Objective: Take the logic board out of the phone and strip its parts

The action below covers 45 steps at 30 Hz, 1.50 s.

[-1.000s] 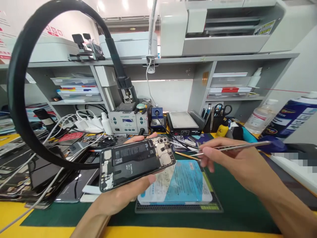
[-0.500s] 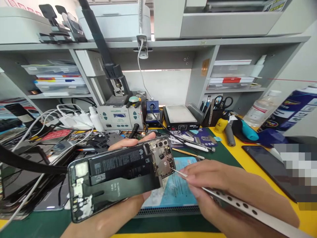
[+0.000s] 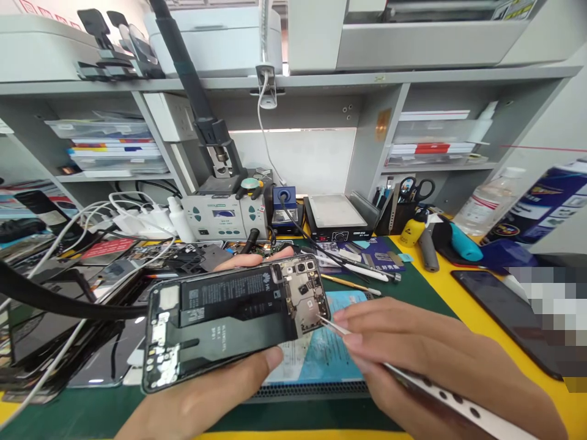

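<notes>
An opened smartphone [image 3: 238, 318] is held tilted above the mat, its black battery, grey-green flex cable and camera end bared. My left hand [image 3: 220, 385] wraps it from below, thumb along the lower edge and fingertips over the top edge. In my right hand [image 3: 413, 360] is a pair of metal tweezers [image 3: 440, 391] with holes along the arm, pinched between thumb and fingers. Their tip lies at the metal-covered board near the phone's lower right corner; whether it touches is hard to tell. Under the phone lies a blue-and-white printed pad [image 3: 339, 348].
Behind stand a hot-air station [image 3: 224, 215], a soldering iron holder [image 3: 287, 211] and a heating plate [image 3: 337, 214]. Piled phone parts [image 3: 41, 305] and white cables crowd the left. To the right lie a black phone [image 3: 504, 318], a yellow bottle [image 3: 413, 227] and a clear bottle [image 3: 488, 201].
The phone has shifted right and tilted slightly, its left end rising a little. My left thumb shows more along the lower edge. The tweezers' tip stays near the same corner.
</notes>
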Available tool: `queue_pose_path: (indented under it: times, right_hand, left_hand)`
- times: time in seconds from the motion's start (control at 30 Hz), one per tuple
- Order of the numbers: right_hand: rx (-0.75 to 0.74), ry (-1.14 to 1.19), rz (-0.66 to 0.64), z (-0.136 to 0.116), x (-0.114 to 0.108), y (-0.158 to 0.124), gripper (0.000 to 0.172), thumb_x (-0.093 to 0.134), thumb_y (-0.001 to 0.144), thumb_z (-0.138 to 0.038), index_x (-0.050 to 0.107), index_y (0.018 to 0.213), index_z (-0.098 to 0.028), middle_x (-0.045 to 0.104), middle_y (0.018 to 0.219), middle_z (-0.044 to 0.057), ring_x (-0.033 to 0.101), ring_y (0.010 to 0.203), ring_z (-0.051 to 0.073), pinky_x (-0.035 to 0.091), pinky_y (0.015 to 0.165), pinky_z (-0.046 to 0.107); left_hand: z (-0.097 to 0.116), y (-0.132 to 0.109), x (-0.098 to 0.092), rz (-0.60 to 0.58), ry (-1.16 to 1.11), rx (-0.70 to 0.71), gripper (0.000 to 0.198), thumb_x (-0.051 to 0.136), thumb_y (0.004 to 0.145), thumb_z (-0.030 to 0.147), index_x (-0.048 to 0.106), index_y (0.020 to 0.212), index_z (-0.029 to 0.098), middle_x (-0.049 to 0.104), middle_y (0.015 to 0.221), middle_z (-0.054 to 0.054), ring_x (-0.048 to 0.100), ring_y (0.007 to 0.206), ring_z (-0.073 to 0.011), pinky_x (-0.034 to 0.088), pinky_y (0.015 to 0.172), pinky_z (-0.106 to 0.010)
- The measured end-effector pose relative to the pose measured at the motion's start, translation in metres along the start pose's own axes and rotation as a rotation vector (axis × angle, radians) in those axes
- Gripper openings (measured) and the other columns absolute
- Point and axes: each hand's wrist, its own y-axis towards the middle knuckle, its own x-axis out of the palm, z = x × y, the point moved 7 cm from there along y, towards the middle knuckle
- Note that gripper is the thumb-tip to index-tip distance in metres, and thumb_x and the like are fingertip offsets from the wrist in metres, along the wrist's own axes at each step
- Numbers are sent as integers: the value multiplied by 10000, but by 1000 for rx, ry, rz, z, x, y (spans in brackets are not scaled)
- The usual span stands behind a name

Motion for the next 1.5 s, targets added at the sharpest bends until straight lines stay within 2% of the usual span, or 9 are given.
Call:
queue_pose_path:
  times: [0.17, 0.27, 0.4, 0.7, 0.8, 0.87, 1.0, 1.17, 1.5]
  right_hand:
    - [-68, -8, 2, -3, -1, -1, 164, 730, 888, -177, 769, 1034, -243, 806, 1010, 19, 786, 894, 204, 650, 848, 240]
    - [-72, -28, -7, -2, 1, -2, 188, 735, 889, -190, 764, 1062, -257, 801, 1041, 10, 787, 910, 217, 651, 862, 258]
    - [-73, -16, -8, -1, 2, -1, 195, 725, 899, -191, 772, 1076, -255, 796, 1062, 24, 786, 923, 227, 650, 861, 264]
    - [-130, 7, -147, 5, 3, -15, 395, 724, 816, -41, 720, 1183, -187, 766, 1167, 38, 735, 1099, 239, 598, 1002, 263]
    - [-156, 5, -154, 5, 3, -13, 354, 703, 813, -15, 719, 1144, -137, 749, 1216, 59, 718, 1135, 212, 520, 1074, 205]
    - [-167, -3, -141, 4, 3, -11, 326, 694, 822, -18, 717, 1127, -132, 740, 1239, 68, 715, 1140, 197, 488, 1092, 184]
    - [-169, -26, -158, 3, 5, -13, 362, 684, 825, -12, 697, 1161, -149, 716, 1289, 59, 697, 1173, 197, 471, 1114, 197]
    - [-171, -38, -154, 6, 6, -17, 416, 684, 817, -3, 678, 1198, -170, 694, 1329, 43, 703, 1163, 193, 472, 1117, 199]
    - [-141, -13, -167, 8, 8, -20, 508, 671, 825, -4, 615, 1281, -221, 678, 1356, 22, 681, 1201, 204, 497, 1111, 233]
  left_hand:
    - [-41, 17, 19, -1, -20, -31, 363, 631, 957, 363, 606, 1277, 194, 622, 1312, -103, 637, 1118, -274, 567, 915, -486]
    - [-60, 21, 35, -24, -21, -68, 367, 649, 947, 356, 609, 1264, 176, 636, 1275, -94, 649, 1092, -278, 574, 891, -474]
    - [-67, 23, 49, -43, -1, -78, 369, 641, 951, 362, 608, 1267, 175, 632, 1282, -95, 649, 1092, -272, 573, 897, -469]
    - [-50, 14, 63, -45, 106, 13, 368, 624, 963, 364, 602, 1276, 171, 624, 1292, -103, 649, 1089, -260, 571, 903, -467]
    - [-29, -2, 60, -18, 154, 88, 421, 718, 884, 378, 628, 1270, 235, 640, 1337, -89, 623, 1185, -337, 564, 958, -523]
    - [-11, -14, 56, 14, 188, 149, 578, 835, 760, 317, 617, 1296, 316, 639, 1389, -29, 547, 1317, -397, 502, 1076, -567]
    - [16, -27, 48, 117, 420, 275, 761, 858, 692, 197, 545, 1364, 370, 591, 1464, 36, 467, 1420, -372, 302, 1244, -556]
    - [17, -26, 50, 118, 464, 277, 759, 844, 706, 240, 517, 1379, 364, 576, 1482, 26, 490, 1405, -363, 392, 1200, -543]
    - [15, -25, 59, 129, 368, 315, 750, 818, 710, 221, 501, 1376, 358, 578, 1484, -11, 564, 1336, -373, 424, 1167, -548]
